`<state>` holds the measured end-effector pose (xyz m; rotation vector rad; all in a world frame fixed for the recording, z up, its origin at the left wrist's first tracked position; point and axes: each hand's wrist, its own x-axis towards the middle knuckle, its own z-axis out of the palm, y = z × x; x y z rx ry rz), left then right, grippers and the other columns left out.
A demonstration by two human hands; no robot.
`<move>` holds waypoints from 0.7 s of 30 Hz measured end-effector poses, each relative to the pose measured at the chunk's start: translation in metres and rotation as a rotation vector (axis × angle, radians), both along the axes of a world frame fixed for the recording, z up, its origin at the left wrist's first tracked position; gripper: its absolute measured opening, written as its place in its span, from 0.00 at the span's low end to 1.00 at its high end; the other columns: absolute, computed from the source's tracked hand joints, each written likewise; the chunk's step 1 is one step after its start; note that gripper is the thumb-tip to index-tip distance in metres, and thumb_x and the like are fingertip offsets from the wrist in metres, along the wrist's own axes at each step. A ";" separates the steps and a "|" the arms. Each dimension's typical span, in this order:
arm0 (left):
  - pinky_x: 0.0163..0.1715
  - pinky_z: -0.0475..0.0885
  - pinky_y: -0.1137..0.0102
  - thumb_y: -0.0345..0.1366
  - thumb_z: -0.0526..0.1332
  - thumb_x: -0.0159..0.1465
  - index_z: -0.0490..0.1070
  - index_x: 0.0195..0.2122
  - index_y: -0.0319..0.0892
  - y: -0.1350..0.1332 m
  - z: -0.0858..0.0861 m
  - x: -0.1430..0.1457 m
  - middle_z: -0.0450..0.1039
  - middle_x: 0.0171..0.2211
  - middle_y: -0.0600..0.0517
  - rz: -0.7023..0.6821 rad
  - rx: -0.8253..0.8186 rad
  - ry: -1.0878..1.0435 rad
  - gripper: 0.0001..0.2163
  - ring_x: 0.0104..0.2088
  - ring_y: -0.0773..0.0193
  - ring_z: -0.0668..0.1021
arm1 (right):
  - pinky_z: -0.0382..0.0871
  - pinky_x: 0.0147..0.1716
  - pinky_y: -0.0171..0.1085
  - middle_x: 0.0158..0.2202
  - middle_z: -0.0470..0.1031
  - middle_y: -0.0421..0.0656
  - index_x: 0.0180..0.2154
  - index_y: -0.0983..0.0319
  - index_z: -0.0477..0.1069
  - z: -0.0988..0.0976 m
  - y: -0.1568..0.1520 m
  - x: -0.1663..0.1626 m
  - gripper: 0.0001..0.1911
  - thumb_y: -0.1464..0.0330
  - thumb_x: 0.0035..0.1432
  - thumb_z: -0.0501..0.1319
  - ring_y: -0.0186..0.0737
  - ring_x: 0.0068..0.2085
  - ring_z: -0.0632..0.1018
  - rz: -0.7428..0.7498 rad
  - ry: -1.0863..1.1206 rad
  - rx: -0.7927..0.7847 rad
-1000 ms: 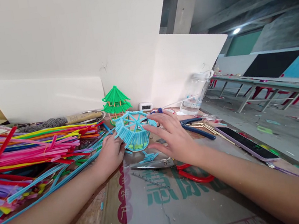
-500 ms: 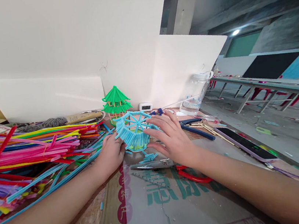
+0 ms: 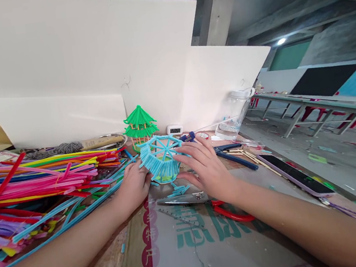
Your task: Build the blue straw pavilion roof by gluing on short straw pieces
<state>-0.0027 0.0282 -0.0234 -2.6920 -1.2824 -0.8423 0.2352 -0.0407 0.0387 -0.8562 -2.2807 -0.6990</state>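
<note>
A light-blue basket-like frame made of pipe cleaners (image 3: 162, 160) stands on the table in front of me. My left hand (image 3: 134, 187) is closed against its left side, gripping the rim. My right hand (image 3: 204, 167) rests on its right side with the fingers spread and touching the blue strands. Short blue offcuts (image 3: 178, 190) lie just below the frame.
A big heap of coloured pipe cleaners (image 3: 36, 184) fills the left. Red-handled pliers (image 3: 207, 202) lie under my right wrist. A green pipe-cleaner pavilion (image 3: 140, 125), a small digital clock (image 3: 175, 130), a clear jar (image 3: 233, 114), blue-handled pliers (image 3: 236, 157) and a phone (image 3: 294, 174) sit behind and right.
My right hand has slid in from hovering to rest on the blue frame's right side. The left hand keeps its hold. The camera tilted slightly.
</note>
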 end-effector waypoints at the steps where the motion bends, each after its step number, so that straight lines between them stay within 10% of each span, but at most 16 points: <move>1: 0.53 0.63 0.54 0.32 0.53 0.65 0.74 0.38 0.41 0.000 0.000 0.000 0.74 0.44 0.43 -0.003 0.001 -0.002 0.10 0.51 0.49 0.71 | 0.48 0.64 0.59 0.55 0.70 0.50 0.58 0.61 0.62 0.000 0.000 0.000 0.25 0.62 0.62 0.60 0.48 0.60 0.67 0.001 -0.003 -0.001; 21: 0.53 0.65 0.56 0.30 0.54 0.63 0.73 0.41 0.42 0.001 -0.003 0.001 0.74 0.46 0.44 -0.007 0.051 -0.032 0.10 0.49 0.51 0.72 | 0.52 0.62 0.59 0.55 0.70 0.51 0.59 0.60 0.60 -0.003 0.000 0.001 0.25 0.63 0.62 0.60 0.49 0.58 0.68 0.039 0.094 -0.019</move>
